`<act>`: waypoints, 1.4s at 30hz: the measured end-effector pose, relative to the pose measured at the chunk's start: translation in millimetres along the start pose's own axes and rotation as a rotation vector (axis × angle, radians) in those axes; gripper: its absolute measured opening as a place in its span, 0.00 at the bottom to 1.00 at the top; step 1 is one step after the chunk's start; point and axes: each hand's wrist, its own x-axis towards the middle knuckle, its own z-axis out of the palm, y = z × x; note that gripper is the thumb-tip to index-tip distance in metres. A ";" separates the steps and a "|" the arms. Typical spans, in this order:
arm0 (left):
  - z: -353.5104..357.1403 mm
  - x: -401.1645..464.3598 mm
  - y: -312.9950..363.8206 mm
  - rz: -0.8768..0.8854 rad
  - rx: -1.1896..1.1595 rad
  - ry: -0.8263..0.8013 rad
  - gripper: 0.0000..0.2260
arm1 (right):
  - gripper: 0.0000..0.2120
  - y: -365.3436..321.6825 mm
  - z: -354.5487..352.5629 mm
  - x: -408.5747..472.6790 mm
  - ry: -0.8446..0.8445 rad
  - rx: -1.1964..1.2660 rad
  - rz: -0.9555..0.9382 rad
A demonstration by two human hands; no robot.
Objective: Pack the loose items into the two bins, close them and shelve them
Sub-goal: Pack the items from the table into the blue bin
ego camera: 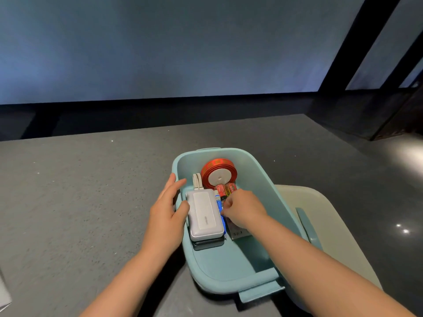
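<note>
An open teal bin (263,188) stands on the grey table. Inside lie a white power bank (204,217) stacked on a darker flat device, a red ribbon spool (218,173), red batteries (225,189), a white cable (197,180) and a blue pen-like item (219,202). My left hand (168,207) rests on the bin's left rim, fingers spread, thumb touching the power bank. My right hand (243,210) is down inside the bin beside the power bank, fingers curled over small items; what it grips is hidden.
A pale beige lid or second bin (325,225) lies under the teal bin's right side. The grey table (80,202) stretches left and ahead. A white object's corner (3,294) shows at the lower left edge. A dark wall and post stand beyond.
</note>
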 end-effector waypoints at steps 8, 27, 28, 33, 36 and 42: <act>-22.5 -1.1 -1.2 -0.035 0.002 0.053 0.24 | 0.17 14.3 -24.2 -54.0 0.439 0.024 -0.272; -136.1 -22.4 0.4 -0.154 0.063 0.208 0.20 | 0.30 -71.8 13.5 -40.0 0.185 0.188 -0.438; -142.0 -23.3 -0.6 -0.159 0.087 0.224 0.20 | 0.30 -78.9 15.1 -38.7 0.174 0.191 -0.452; -168.6 -22.6 -13.0 -0.198 0.173 0.229 0.20 | 0.30 -105.5 22.6 -39.4 0.140 0.198 -0.491; -168.4 -23.3 -14.8 -0.196 0.142 0.215 0.19 | 0.30 -105.6 23.1 -40.4 0.154 0.156 -0.474; -188.1 -58.5 -36.7 -0.224 0.136 0.223 0.16 | 0.23 -132.4 37.7 -63.5 0.262 0.150 -0.466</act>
